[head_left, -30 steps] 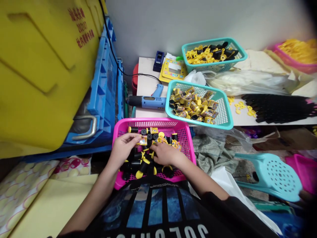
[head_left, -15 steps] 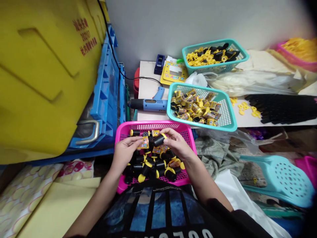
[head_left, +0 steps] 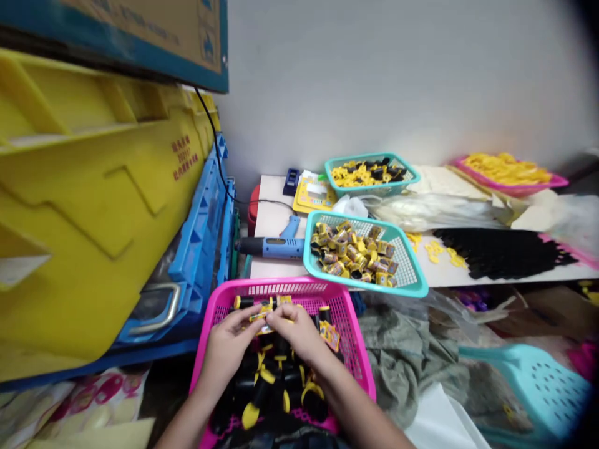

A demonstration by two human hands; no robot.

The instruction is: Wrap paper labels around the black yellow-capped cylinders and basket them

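Observation:
Over the pink basket (head_left: 360, 368), both hands meet at a small yellow printed label (head_left: 262, 316). My left hand (head_left: 229, 346) pinches its left side between thumb and fingers. From the right, my right hand (head_left: 297, 330) closes its fingertips on the label's other edge, partly covering it. No black tube shows in the right hand. Beneath the hands, the basket holds several black tubes (head_left: 255, 399) with yellow caps. Another yellow printed piece (head_left: 330, 337) lies on the right side of the pile.
A turquoise basket (head_left: 414, 274) of labelled yellow pieces stands on the white table, beside a blue heat gun (head_left: 281, 247). Behind are another turquoise basket (head_left: 369, 187) and a pink tray (head_left: 556, 182). Black strips (head_left: 496, 249) lie right. Yellow and blue crates (head_left: 187, 268) rise at left.
My view has tilted upward. The hands have come together, and the black tube seen in my right hand is no longer visible there; its fingers are now at the label.

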